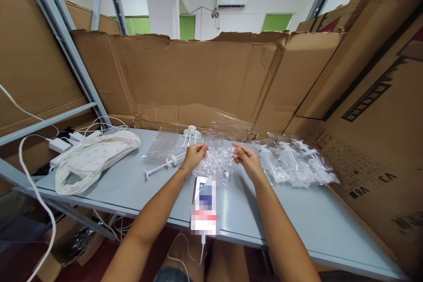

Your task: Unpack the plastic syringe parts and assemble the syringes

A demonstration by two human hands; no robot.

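Over the pile of small clear plastic parts [216, 165], my left hand [195, 157] is closed in a pinch at the pile's left edge. What its fingertips hold, if anything, is too small to make out. My right hand [247, 158] hovers at the right edge of the pile, thumb and fingers drawn together around something too small to name. A large plastic syringe [170, 161] lies just left of my left hand, its plunger pulled out. Behind it several white plunger ends [191, 132] show. The phone [205, 205], its screen blurred, lies in front of the pile with a cable plugged in.
Bagged syringes [292, 161] lie on the right of the grey table [297, 211]. A flat clear bag [161, 145] is at the back left. A white cloth pouch [99, 158] sits beside a power strip [71, 147] with cables. Cardboard walls [198, 79] enclose the back and sides.
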